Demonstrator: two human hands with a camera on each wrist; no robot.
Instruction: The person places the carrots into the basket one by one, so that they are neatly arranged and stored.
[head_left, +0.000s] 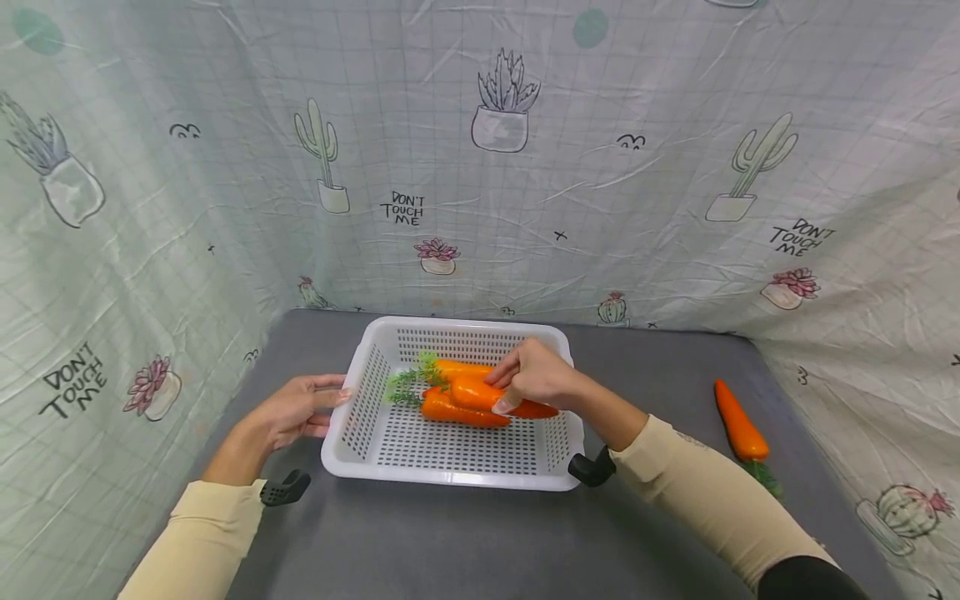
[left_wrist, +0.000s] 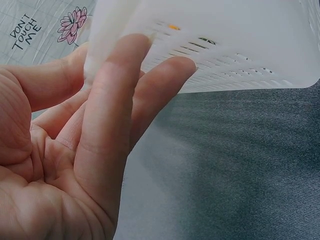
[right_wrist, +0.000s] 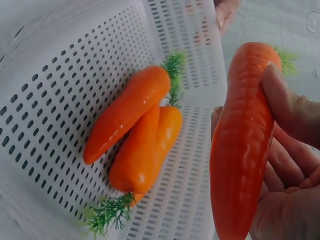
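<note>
A white perforated plastic basket [head_left: 450,475] stands on the dark grey table. My left hand [head_left: 300,408] holds its left rim; in the left wrist view, the left hand [left_wrist: 100,130] has fingers against the basket's wall [left_wrist: 260,40]. Over the basket, my right hand [head_left: 542,379] grips an orange toy carrot [head_left: 471,392] between thumb and fingers. The right wrist view shows this held carrot [right_wrist: 242,140] close up, with a bit of green top behind it. Below it in the basket lie an upper carrot [right_wrist: 127,110], a middle carrot [right_wrist: 135,167] and a lighter orange carrot [right_wrist: 169,132], with green leafy tops.
Another carrot [head_left: 741,425] with a green top lies on the table [head_left: 420,550] to the right of the basket, beyond my right forearm. A cactus-print curtain [head_left: 555,183] hangs behind the table and along both sides.
</note>
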